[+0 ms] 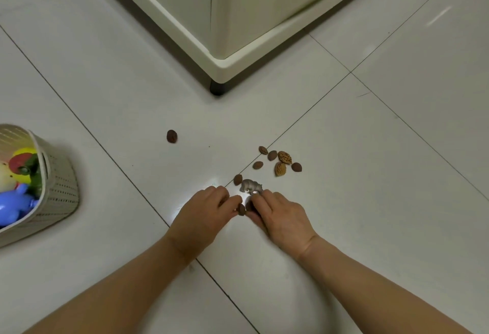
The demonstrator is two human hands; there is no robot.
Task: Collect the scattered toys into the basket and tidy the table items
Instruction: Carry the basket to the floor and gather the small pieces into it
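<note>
A small grey toy animal (251, 187) stands on the white tiled floor, just beyond my hands. My left hand (203, 214) pinches a small brown pit (241, 209) between thumb and fingers. My right hand (280, 214) touches the toy's near side with its fingertips, and something dark sits under its fingers; I cannot tell what. Several brown pits (272, 155) and two larger tan ones (284, 157) lie scattered beyond the toy. One dark pit (172, 136) lies alone to the left. The cream perforated basket (59, 188) at far left holds colourful toys.
A cream cabinet (219, 66) with a dark foot (217, 90) stands behind the pits, its corner pointing toward me. Dark grout lines cross the floor tiles.
</note>
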